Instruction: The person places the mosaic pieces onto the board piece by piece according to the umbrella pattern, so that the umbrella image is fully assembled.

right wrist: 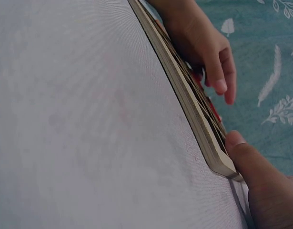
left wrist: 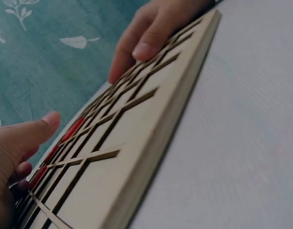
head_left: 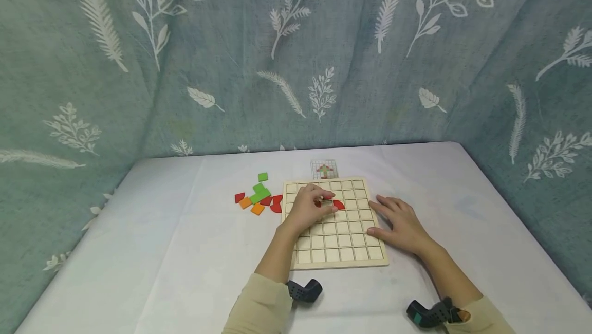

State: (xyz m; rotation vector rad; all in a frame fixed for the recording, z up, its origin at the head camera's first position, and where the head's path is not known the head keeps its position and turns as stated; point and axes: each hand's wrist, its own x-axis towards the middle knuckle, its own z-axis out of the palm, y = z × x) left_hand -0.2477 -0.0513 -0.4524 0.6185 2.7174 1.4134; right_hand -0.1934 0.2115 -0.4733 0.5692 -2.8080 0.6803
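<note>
A wooden grid board [head_left: 330,257] lies on the table. My left hand [head_left: 311,205] is over its upper left part, thumb and index finger spread apart. One red quarter-round piece [head_left: 339,204] sits in a grid cell just right of the fingertips, and more red shows between and under the fingers. In the left wrist view the curled lower fingers are close to a red piece [left wrist: 38,177], partly hidden by the hand. My right hand [head_left: 401,225] rests at the board's right edge, thumb [right wrist: 236,139] on the rim and fingers extended.
Left of the board lie loose green pieces [head_left: 261,193], orange pieces [head_left: 257,209] and red pieces [head_left: 276,207]. A small printed pattern card [head_left: 325,169] lies behind the board. Dark wrist cameras sit on the left wrist [head_left: 305,291] and right wrist [head_left: 430,314]. A patterned curtain hangs behind the table.
</note>
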